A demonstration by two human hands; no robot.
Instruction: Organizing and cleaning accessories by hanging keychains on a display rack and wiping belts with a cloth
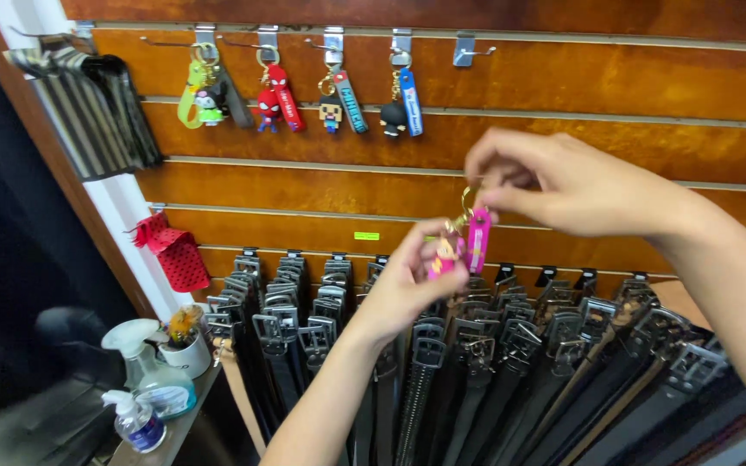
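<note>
Far to the left of the left hand, two spray bottles (150,388) stand on a small shelf, with a white cup (187,352) just beside them. Above these, a red perforated item (170,250) and some striped fabric (88,108) hang on the wooden slat wall (563,82).

Up and to the left of both hands, four character keychains (304,91) hang from metal hooks in a row; one more hook (468,47) to their right is bare.

The left hand (407,280) comes up from below, and its fingers are closed around the lower part of a pink keychain (464,246), at a small figure with a pink strap beside it. Under this hand and its forearm, many black belts (477,371) with metal buckles hang close together in a row, and the forearm covers some of them.

The right hand (563,185) comes in from the right, just above the left hand. Its fingertips are pressed together in a pinch on the golden ring at the top of the pink keychain. So the keychain is held between the two hands, in front of the wall and apart from the hooks. The right forearm covers the belts at the far right.
</note>
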